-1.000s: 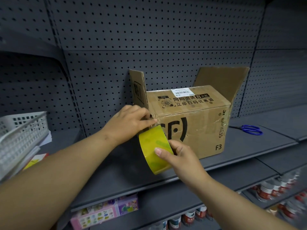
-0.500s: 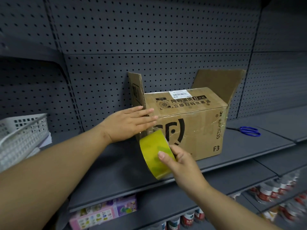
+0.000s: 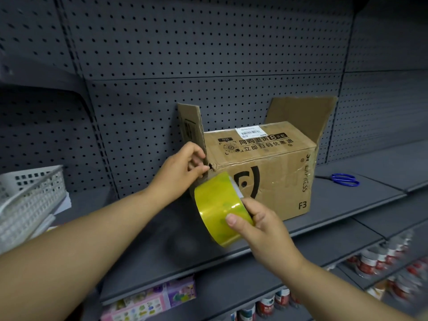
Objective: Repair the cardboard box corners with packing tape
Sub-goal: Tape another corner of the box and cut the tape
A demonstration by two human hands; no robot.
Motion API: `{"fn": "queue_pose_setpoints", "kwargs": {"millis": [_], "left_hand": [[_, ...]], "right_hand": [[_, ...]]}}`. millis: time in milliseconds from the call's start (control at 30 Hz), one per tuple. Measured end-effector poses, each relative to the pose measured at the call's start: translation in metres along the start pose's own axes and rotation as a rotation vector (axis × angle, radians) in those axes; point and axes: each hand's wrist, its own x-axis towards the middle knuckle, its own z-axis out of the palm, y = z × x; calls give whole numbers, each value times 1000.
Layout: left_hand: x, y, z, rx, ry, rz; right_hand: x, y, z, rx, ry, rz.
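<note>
Cardboard box (image 3: 261, 172) was seen standing on a grey shelf (image 3: 139, 239), its back against the pegboard panel (image 3: 208, 54). Two flaps were raised: a left flap (image 3: 190, 126) upright and a right flap (image 3: 298, 112) tilted outward. The top was closed, with a barcode label (image 3: 250, 131) stuck on it. A torn corner (image 3: 212, 166) was visible at the box's front-left top edge.

Left hand (image 3: 180, 172) was placed at that torn corner, with the fingers curled and the box edge at the base of the left flap pinched between thumb and fingers. Whether a tape end lay under the thumb could not be told.

Right hand (image 3: 261, 225) was clamped on the yellow tape roll (image 3: 220, 209), thumb on the outer band and fingers hooked through the core. The roll was held on edge just in front of the box's front-left corner, below the left hand. The hands were apart but near each other.

Blue scissors (image 3: 345, 179) were lying flat on the shelf to the right of the box, well apart from it. A white basket (image 3: 30, 200) was seen far left of the box. Lower shelves below the box held a pink package (image 3: 148, 300) and blurred jars (image 3: 375, 260).
</note>
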Motion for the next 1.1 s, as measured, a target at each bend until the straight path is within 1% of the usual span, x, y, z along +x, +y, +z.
{"fn": "queue_pose_setpoints", "kwargs": {"millis": [67,100,133,167,233,267,333,400,500,567,700,833,933,1000,1100], "left_hand": [[2,-4,-3,-1,28,-1],[2,-6,-3,5,44,-40],[3,-8,-2,-19,36,-122],[3,-9,0,-112,-13,-237],[2,-7,-1,-440,-183,-455],[3,-7,-3,-565,-252,-520],[3,-8,-9,-654,-330,-568],[3,-10,-17,-652,-398,-541],[1,-10,-22,-598,-518,-402],[1,-10,-22,-522,-523,-336],[1,-8,-21,-490,-475,-291],[2,-5,-15,-472,-327,-297],[1,-2,-11,-344,-225,-238],[-1,1,-9,-244,-208,-200],[-4,4,-6,-202,-204,-175]], "right_hand": [[0,-1,2,-10,36,-19],[-1,-2,3,-27,49,-30],[-1,-2,4,-46,58,-41],[-1,-2,5,-65,65,-48],[-2,-4,8,-105,75,-58],[-3,-4,10,-134,81,-75],[-4,-3,13,-197,81,-117],[-4,-3,15,-209,90,-128],[-2,-3,19,-211,98,-114],[0,-3,21,-204,105,-99],[2,-4,21,-168,121,-56],[3,-4,22,-168,114,-44],[1,-4,24,-153,115,-55],[-1,-5,23,-131,123,-57],[-4,-5,22,-107,116,-50]]}}
